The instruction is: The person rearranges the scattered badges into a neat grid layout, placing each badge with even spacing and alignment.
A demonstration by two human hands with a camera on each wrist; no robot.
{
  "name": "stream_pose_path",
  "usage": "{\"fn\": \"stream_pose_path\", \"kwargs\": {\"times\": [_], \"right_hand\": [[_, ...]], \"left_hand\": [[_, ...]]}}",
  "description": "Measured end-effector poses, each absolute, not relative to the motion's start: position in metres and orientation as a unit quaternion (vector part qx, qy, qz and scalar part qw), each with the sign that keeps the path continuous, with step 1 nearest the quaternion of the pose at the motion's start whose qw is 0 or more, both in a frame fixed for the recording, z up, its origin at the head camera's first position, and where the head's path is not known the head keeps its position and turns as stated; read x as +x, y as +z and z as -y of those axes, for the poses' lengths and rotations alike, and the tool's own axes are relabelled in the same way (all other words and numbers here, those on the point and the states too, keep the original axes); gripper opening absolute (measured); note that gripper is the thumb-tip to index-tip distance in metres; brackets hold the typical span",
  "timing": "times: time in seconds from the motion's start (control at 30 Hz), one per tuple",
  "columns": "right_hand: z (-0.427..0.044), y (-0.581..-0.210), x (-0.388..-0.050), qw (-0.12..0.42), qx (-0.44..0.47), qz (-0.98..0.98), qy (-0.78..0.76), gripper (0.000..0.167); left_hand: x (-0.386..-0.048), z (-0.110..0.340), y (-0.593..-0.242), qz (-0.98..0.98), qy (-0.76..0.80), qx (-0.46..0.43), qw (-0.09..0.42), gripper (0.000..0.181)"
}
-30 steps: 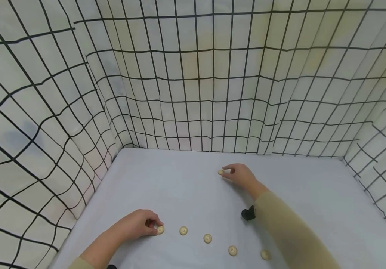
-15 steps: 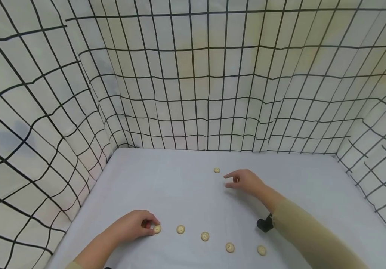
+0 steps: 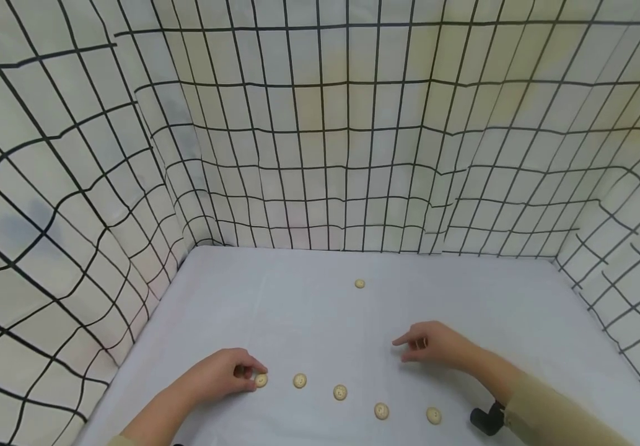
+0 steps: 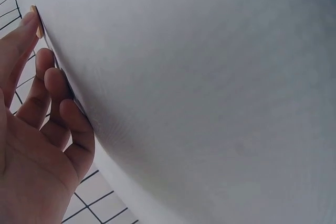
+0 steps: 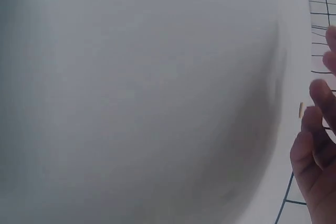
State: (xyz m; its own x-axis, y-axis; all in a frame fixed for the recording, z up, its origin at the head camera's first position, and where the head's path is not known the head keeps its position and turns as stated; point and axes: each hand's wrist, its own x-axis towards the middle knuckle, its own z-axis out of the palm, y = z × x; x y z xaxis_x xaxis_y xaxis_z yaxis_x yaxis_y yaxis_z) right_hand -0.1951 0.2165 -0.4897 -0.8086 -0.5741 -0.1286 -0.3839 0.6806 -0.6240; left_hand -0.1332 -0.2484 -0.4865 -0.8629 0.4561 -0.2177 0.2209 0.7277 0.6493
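At the left end of a curved row of round wooden buttons, my left hand pinches one button lying on the white table. The left wrist view shows thumb and forefinger at that button, its other fingers bent near the cloth. My right hand hovers over the table's right half, thumb and forefinger apart, holding nothing. Farther off, a lone button lies near the back of the table. In the right wrist view, the right hand is partly cut off by the frame edge.
Along the front lie more buttons: one beside the left hand, then others and a button at the right end. White walls with a black grid enclose the table.
My right hand has let go of the far button, which stays near the back, and has drawn back toward the front right. The left hand keeps its place on its button.
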Motion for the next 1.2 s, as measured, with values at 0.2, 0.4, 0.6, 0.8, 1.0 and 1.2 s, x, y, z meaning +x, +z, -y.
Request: {"fn": "stream_pose_path", "kwargs": {"times": [0.2, 0.4, 0.6, 0.8, 1.0, 1.2], "right_hand": [[-0.239, -0.494, -0.171, 0.200, -0.298, -0.876, -0.322, 0.026], [-0.260, -0.499, -0.150, 0.220, -0.329, -0.855, -0.336, 0.029], [-0.268, -0.501, -0.135, 0.220, -0.339, -0.868, -0.287, 0.033], [-0.265, -0.500, -0.130, 0.223, -0.322, -0.884, -0.257, 0.029], [-0.263, -0.498, -0.129, 0.219, -0.328, -0.886, -0.244, 0.027], [-0.262, -0.498, -0.128, 0.207, -0.349, -0.886, -0.225, 0.027]], "left_hand": [[-0.133, 0.248, -0.487, -0.912, 0.312, 0.193, 0.185, 0.019], [-0.135, 0.248, -0.486, -0.915, 0.304, 0.189, 0.188, 0.018], [-0.136, 0.247, -0.486, -0.916, 0.302, 0.187, 0.189, 0.018], [-0.135, 0.247, -0.488, -0.917, 0.304, 0.178, 0.185, 0.017], [-0.134, 0.247, -0.488, -0.915, 0.312, 0.178, 0.182, 0.017], [-0.135, 0.247, -0.488, -0.911, 0.322, 0.177, 0.187, 0.017]]}}
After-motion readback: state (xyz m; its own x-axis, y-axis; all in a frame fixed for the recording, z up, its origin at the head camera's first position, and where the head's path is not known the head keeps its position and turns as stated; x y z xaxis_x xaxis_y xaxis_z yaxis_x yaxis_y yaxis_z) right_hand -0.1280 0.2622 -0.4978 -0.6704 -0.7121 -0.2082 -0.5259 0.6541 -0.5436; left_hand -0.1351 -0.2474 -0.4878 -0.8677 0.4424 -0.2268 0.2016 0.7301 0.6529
